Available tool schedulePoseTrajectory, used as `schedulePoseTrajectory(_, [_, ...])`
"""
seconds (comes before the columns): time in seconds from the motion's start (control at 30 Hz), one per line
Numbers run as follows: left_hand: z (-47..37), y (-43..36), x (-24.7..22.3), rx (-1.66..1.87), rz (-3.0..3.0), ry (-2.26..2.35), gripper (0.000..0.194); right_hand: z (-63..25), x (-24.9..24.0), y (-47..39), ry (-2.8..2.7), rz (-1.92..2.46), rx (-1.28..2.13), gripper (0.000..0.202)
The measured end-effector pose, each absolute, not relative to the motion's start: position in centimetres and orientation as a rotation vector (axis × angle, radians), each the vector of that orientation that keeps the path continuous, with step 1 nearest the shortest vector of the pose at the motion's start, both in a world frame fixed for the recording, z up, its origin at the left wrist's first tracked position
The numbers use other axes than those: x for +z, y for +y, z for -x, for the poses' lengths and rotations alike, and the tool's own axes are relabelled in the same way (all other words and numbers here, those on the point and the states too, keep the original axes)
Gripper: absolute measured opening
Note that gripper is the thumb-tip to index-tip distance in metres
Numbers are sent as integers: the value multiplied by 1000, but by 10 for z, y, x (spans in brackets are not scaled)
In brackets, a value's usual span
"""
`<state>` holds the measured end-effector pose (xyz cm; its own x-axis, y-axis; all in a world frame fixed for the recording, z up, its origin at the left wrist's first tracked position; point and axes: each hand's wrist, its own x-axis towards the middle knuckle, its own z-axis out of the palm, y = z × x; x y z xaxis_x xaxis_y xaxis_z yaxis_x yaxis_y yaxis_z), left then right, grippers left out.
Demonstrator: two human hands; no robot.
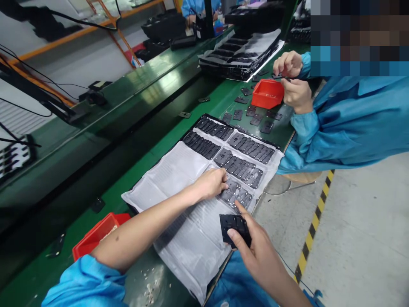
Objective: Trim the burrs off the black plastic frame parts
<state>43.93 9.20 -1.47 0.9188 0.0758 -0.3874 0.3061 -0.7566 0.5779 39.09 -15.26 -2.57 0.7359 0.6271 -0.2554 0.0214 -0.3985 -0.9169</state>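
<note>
My right hand (pixel 257 245) grips several flat black rectangular plates (pixel 235 228), thumb on top, above the tray's front right part. My left hand (pixel 211 183) reaches over the tray, its fingers curled and pinched at the left end of a row of black plates (pixel 236 194). That row lies overlapping in a tray compartment; the fingertips are partly hidden. The tray (pixel 188 157) is lined with thin white sheeting. Fuller rows of the same plates (pixel 241 167) lie in the compartments farther back, and white sheeting covers the left and front ones.
A red bin (pixel 100 234) with small pale pieces stands left of my forearm; similar bits (pixel 153 288) are scattered on the green bench. Across from me a co-worker's hands (pixel 297 91) work over another red bin (pixel 267 94), near loose plates (pixel 255 119) and stacked trays (pixel 239 55).
</note>
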Motion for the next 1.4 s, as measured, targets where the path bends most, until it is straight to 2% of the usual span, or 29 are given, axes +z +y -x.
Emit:
schedulePoseTrajectory(0.2, [-426, 89, 7, -349, -2473, 289, 9, -399, -13, -151, -264, 1711, 743, 47])
schedulePoseTrajectory(0.33, [-390, 82, 30, -370, -2144, 226, 32, -401, -8, -138, -19, 1522, 742, 51])
schedulePoseTrajectory(0.5, [-355, 74, 34, -328, -1694, 296, 45, -399, -8, -123, 30, 1416, 787, 62])
schedulePoseTrajectory(0.8, [-420, 119, -3, -493, -1928, 281, 32, -389, -15, -139, 33, 1372, 894, 49])
schedulePoseTrajectory(1.0, [-449, 120, -17, -561, -2153, 280, 22, -390, -19, -142, 19, 1360, 909, 45])
schedulePoseTrajectory(1.23, [-433, 108, 13, -399, -2281, 337, 23, -397, -21, -139, 37, 1414, 855, 49])
schedulePoseTrajectory(1.33, [-401, 93, 31, -410, -2003, 211, 27, -401, -16, -130, 76, 1433, 789, 54])
schedulePoseTrajectory(1.4, [-382, 83, 37, -417, -1728, 180, 38, -402, -12, -123, 59, 1422, 764, 55])
